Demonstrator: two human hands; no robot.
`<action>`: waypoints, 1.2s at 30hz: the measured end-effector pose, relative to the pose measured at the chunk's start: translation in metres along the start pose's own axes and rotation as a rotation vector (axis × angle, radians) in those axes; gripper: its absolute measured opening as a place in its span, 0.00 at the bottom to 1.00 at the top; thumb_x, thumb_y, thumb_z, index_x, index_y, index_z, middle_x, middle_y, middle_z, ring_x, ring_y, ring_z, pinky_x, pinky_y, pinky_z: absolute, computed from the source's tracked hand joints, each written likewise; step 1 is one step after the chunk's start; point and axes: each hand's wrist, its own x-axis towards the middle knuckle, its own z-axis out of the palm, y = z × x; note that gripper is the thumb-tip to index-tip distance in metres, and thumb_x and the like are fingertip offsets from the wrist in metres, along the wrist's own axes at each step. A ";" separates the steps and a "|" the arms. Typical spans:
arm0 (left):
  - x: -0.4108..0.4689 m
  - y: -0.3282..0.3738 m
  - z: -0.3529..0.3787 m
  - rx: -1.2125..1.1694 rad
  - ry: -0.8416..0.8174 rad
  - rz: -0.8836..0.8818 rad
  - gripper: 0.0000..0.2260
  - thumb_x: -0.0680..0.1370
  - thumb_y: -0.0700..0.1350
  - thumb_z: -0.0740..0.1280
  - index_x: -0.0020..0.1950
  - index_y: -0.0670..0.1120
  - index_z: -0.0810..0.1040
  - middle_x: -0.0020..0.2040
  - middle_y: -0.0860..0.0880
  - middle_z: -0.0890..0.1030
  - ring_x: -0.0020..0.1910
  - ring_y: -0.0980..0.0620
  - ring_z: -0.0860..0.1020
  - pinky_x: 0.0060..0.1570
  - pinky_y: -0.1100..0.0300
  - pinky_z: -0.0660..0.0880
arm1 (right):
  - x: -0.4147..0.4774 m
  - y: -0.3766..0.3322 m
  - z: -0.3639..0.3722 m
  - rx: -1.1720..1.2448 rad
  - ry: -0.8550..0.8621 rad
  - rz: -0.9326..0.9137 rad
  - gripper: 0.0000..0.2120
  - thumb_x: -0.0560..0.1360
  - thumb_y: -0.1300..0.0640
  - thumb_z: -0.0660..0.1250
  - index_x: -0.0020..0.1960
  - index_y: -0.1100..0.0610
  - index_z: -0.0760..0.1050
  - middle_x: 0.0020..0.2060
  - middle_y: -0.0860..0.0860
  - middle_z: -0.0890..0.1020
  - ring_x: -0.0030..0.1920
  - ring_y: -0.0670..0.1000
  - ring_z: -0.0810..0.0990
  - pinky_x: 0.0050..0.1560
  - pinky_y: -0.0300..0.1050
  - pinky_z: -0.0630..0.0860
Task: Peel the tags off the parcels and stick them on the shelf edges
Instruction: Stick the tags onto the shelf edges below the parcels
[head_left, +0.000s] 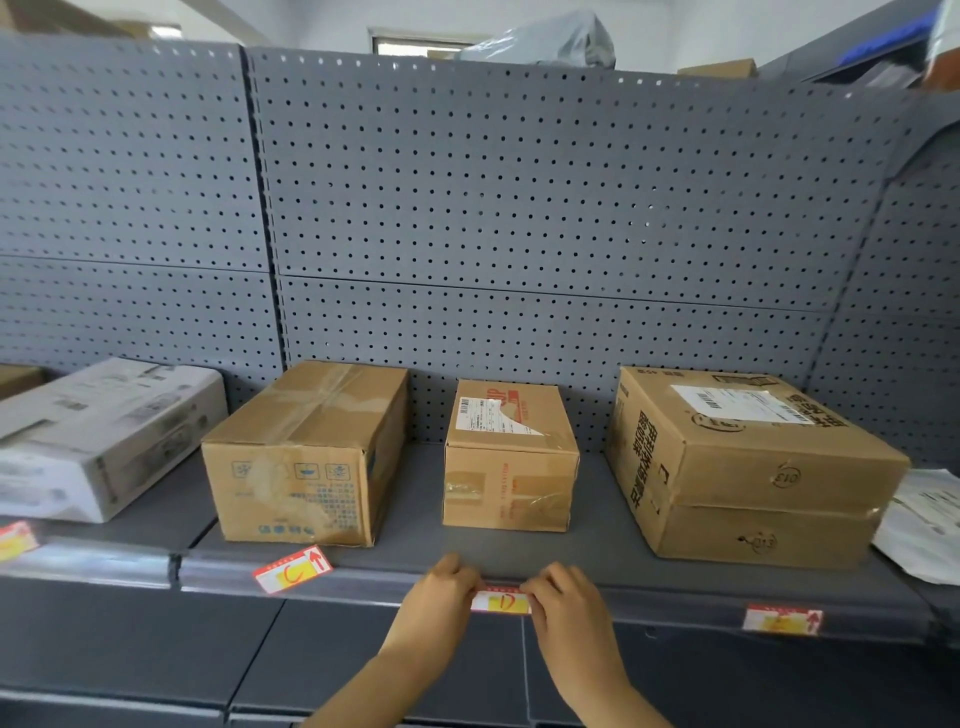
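Observation:
A red, white and yellow tag (500, 601) lies flat against the grey shelf edge (374, 587), below the small middle cardboard box (511, 457). My left hand (444, 597) has its fingers curled on the tag's left end. My right hand (563, 597) presses on its right end. Another tag (292, 569) sits tilted on the edge below the left cardboard box (306, 452). A third tag (783, 619) is stuck on the edge below the large right box (748, 467).
A white printed box (98, 436) lies at the far left with a tag (15, 540) below it. A white plastic parcel (924, 525) rests at the far right. Grey pegboard (519, 208) backs the shelf. A lower shelf (208, 649) juts out beneath.

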 end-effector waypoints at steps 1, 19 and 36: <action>-0.001 0.000 0.001 0.049 -0.012 0.013 0.11 0.78 0.36 0.61 0.56 0.47 0.76 0.57 0.46 0.74 0.53 0.45 0.77 0.50 0.53 0.74 | -0.002 0.000 0.000 -0.001 0.003 -0.017 0.12 0.60 0.61 0.81 0.41 0.53 0.83 0.37 0.47 0.80 0.37 0.48 0.79 0.34 0.40 0.76; -0.065 -0.073 -0.038 0.032 0.257 -0.283 0.13 0.76 0.39 0.62 0.59 0.50 0.74 0.58 0.48 0.75 0.54 0.46 0.77 0.45 0.54 0.73 | 0.016 -0.090 0.034 0.219 -0.009 -0.245 0.11 0.70 0.65 0.68 0.51 0.54 0.79 0.48 0.49 0.79 0.49 0.53 0.77 0.49 0.47 0.75; -0.050 -0.214 -0.085 0.131 0.142 -0.061 0.08 0.77 0.37 0.61 0.52 0.48 0.72 0.55 0.48 0.74 0.54 0.46 0.74 0.42 0.57 0.64 | 0.083 -0.221 0.094 0.275 0.089 -0.004 0.07 0.75 0.64 0.67 0.49 0.55 0.81 0.46 0.47 0.77 0.48 0.47 0.76 0.47 0.37 0.72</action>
